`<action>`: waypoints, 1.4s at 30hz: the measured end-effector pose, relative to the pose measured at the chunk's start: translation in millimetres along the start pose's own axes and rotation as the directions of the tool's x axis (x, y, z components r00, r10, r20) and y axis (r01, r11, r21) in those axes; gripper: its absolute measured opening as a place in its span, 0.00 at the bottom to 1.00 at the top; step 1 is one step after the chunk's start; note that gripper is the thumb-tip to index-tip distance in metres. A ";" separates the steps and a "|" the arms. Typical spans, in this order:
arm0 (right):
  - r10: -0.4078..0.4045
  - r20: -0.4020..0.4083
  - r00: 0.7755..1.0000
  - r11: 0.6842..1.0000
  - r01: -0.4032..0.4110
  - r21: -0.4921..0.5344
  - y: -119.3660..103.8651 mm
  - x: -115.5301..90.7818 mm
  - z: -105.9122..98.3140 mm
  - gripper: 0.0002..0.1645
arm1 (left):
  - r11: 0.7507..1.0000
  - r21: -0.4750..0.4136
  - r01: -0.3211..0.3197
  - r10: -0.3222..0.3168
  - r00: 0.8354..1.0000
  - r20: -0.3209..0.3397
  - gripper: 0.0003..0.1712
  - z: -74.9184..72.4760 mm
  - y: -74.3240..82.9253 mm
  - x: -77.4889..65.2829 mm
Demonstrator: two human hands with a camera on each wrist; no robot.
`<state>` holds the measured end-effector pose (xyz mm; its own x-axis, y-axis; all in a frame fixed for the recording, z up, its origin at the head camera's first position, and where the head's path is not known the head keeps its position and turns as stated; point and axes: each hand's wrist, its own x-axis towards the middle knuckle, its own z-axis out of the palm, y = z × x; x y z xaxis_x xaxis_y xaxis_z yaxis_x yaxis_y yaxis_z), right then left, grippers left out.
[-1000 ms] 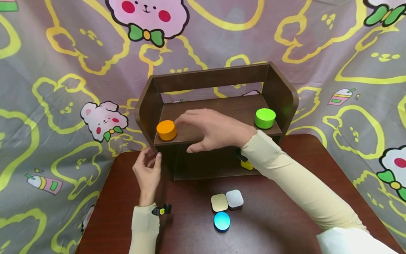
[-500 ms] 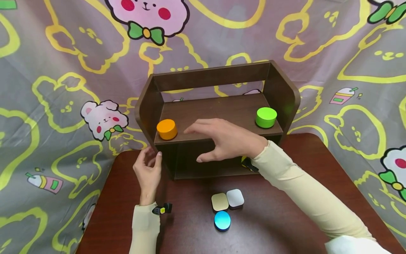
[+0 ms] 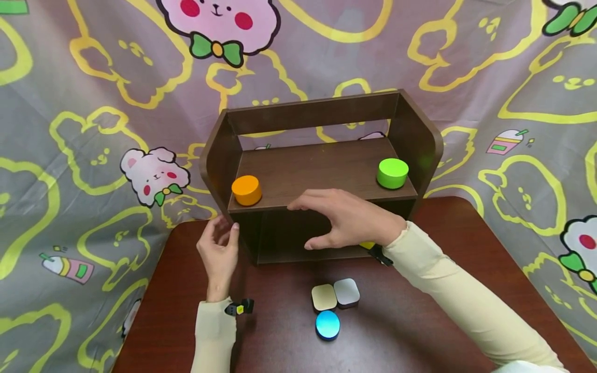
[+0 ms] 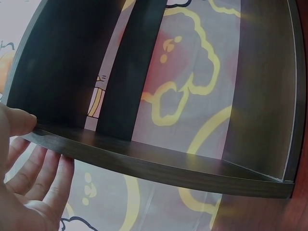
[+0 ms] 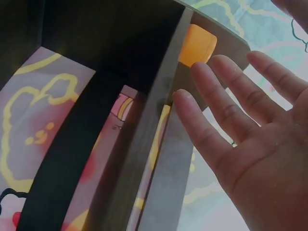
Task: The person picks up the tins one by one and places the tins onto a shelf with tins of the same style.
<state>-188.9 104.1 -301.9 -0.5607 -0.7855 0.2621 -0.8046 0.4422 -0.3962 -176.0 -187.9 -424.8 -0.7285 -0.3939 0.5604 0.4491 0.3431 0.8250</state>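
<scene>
A dark brown two-tier shelf stands on the table. My left hand grips its left side panel; the left wrist view shows the thumb at the front edge and the fingers along the outer face. An orange round block sits at the left end of the upper board, a green round block at the right end. My right hand hangs in front of the shelf with nothing in it, fingers spread and loosely bent. Behind its wrist, a yellow thing on the lower level is mostly hidden.
In front of the shelf, a beige rounded-square block, a white one and a blue round block lie close together on the reddish-brown table. A patterned cloth hangs behind and at both sides.
My right hand has drawn away from the orange round block, moving right and down towards me. The left hand keeps its grip on the shelf, and the blocks stay where they were.
</scene>
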 end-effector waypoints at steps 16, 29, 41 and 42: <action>0.098 -0.006 0.995 0.995 -0.098 -0.015 18.5 -34.8 21.0 0.39 | 1.000 0.006 0.000 0.000 1.000 0.000 0.15 0.6 1.8 -0.1; 0.136 -0.017 0.991 0.991 -0.136 -0.001 32.7 -51.9 33.4 0.38 | 1.000 -0.014 0.000 0.000 1.000 -0.006 0.15 2.4 -1.2 0.3; 0.204 0.006 0.979 0.979 -0.204 0.006 45.3 -67.0 48.5 0.38 | 1.000 -0.002 -0.015 0.015 1.000 -0.005 0.15 1.6 -1.6 0.4; 0.206 0.007 0.978 0.978 -0.206 0.007 46.4 -68.3 50.1 0.38 | 1.000 -0.002 -0.014 0.014 1.000 -0.004 0.15 1.6 -1.6 0.6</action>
<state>-178.2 156.6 -382.3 -0.7132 -0.6804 0.1687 -0.6704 0.5917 -0.4478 -178.0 -187.3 -425.8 -0.7199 -0.3930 0.5721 0.4600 0.3471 0.8172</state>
